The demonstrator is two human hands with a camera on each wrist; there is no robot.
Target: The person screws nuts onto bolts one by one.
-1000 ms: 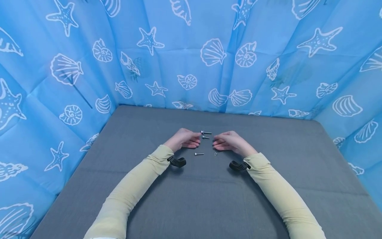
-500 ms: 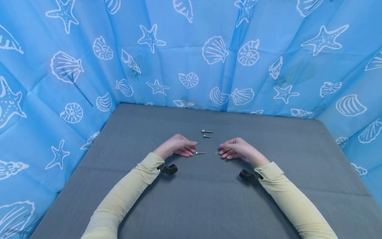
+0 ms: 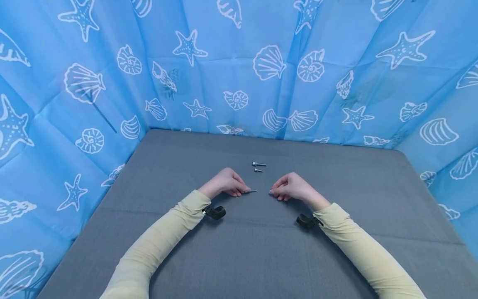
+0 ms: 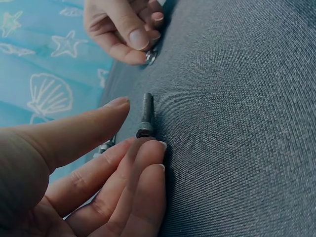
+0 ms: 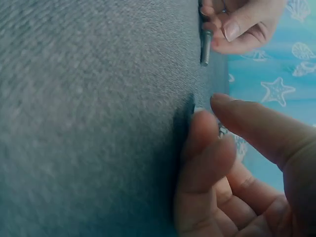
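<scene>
A small socket-head bolt (image 4: 147, 111) lies on the grey cloth, its head against the fingertips of my left hand (image 3: 228, 183). In the left wrist view the thumb (image 4: 116, 103) stands a little apart from the bolt, above it. Facing it across a short gap, my right hand (image 3: 293, 187) pinches a tiny metal nut (image 4: 150, 57) at the thumb and index tips. The right index finger (image 5: 203, 129) mostly hides the nut in the right wrist view. The bolt's threaded end (image 3: 254, 191) points toward the right hand.
Farther back on the grey table (image 3: 239, 257) lie a longer bolt (image 3: 259, 164) and a shorter bolt (image 3: 259, 170), side by side. A blue curtain (image 3: 231, 62) with white shells encloses the back and sides. Dark straps with a black piece (image 3: 215, 212) hang at both wrists.
Both hands have drawn back from the two rear bolts to the nearer bolt and nut. My left fingers now reach the bolt's head; my right fingers have closed on the nut.
</scene>
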